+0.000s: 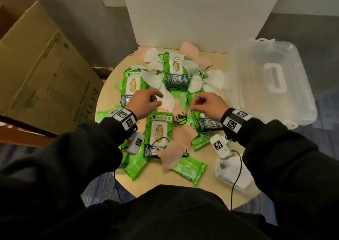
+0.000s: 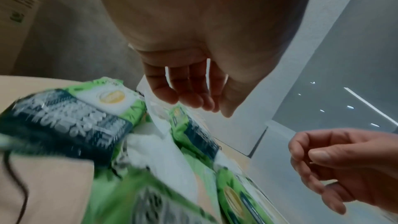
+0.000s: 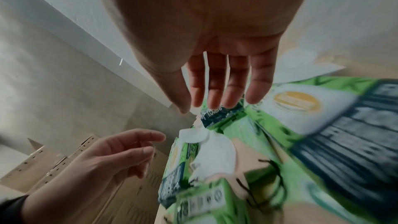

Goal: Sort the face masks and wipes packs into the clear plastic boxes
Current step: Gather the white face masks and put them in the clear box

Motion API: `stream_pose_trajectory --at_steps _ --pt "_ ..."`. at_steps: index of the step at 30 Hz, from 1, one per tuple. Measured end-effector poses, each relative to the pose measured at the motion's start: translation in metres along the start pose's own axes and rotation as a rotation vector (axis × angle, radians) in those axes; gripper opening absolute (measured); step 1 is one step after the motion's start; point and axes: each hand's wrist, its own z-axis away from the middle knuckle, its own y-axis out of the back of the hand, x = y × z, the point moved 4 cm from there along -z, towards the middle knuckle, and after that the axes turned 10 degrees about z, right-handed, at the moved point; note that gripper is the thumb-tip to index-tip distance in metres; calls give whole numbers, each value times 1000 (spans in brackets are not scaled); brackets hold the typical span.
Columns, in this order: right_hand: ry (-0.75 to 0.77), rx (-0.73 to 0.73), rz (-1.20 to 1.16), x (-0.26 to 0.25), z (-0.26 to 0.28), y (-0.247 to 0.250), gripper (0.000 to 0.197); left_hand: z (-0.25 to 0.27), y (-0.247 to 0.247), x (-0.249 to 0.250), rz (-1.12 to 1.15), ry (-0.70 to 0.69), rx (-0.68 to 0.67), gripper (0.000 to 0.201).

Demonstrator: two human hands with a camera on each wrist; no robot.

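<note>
Head view: both hands, left (image 1: 146, 100) and right (image 1: 207, 103), loosely curled, seemingly empty, poised over mixed pile on tabletop (image 1: 216, 168) to pick.

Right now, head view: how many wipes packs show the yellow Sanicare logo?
3 wipes packs: one left of the left hand, one farthest back, one between the wrists. Others may be covered.
</note>
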Motion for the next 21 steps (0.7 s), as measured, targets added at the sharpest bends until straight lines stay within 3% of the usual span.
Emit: stream_pose_trajectory --at_steps 5,8,12,16,21 --pt "-39 75 84 -39 -85 10 22 -67 48 -29 -216 -63 21 45" --pt "-65 124 158 -54 -140 11 39 -103 56 -49 -318 -111 -43 70" --pt "-137 127 267 -58 -202 1 62 -130 47 -76 -469 -144 -145 87" --pt "-163 113 363 -58 -252 -10 71 -141 32 -105 -538 -123 -193 83" --pt "-197 74 418 -56 -296 -14 78 -143 24 -120 -496 -179 -84 60"
